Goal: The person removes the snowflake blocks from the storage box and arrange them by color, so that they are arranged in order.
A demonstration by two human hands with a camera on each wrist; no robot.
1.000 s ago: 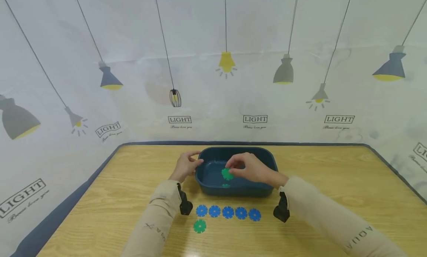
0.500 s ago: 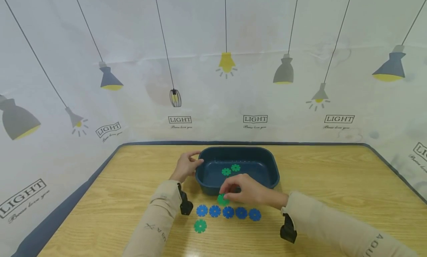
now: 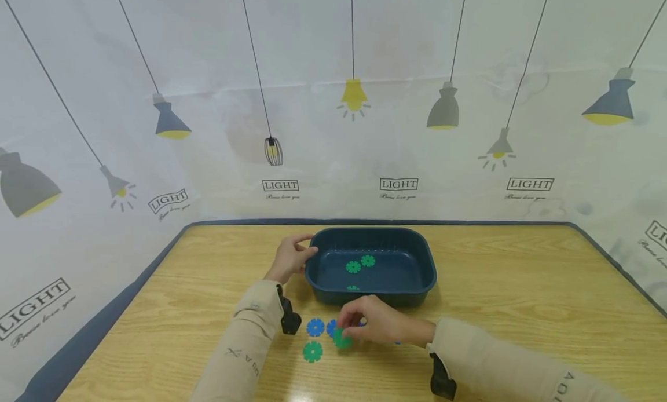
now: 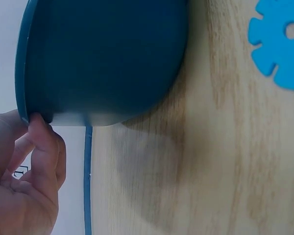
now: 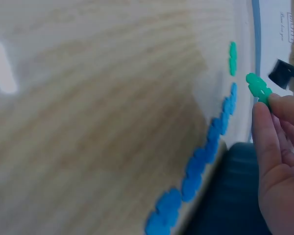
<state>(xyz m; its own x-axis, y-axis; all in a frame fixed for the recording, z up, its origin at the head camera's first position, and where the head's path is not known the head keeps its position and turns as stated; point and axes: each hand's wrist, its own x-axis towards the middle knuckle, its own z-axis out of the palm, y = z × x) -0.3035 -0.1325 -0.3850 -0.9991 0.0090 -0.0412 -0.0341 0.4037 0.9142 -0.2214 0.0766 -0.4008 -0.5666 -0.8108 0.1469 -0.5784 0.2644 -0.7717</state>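
Observation:
My left hand (image 3: 290, 260) grips the left end of a dark blue plastic basin (image 3: 324, 296), thumb and fingers on its rim (image 4: 23, 73). My right hand (image 3: 383, 324) pinches a green notched interlocking disc (image 3: 341, 338) between thumb and fingertips, raised above the table in the right wrist view. Another green disc (image 3: 312, 351) lies flat to its left. Behind them runs a row of several blue notched discs (image 3: 315, 327), partly hidden by the right hand in the head view. Inside the basin are more green discs (image 3: 353, 267).
A wood-grain table (image 3: 219, 309) with a dark blue edge (image 3: 250, 221) lies beneath everything. Beyond it stands a pale backdrop (image 3: 323, 153) printed with hanging lamps. Each wrist carries a black camera mount (image 3: 290, 319).
My right hand has carried the green disc out of the basin, toward me and over the blue row, to beside the loose green disc. The left hand stays on the rim.

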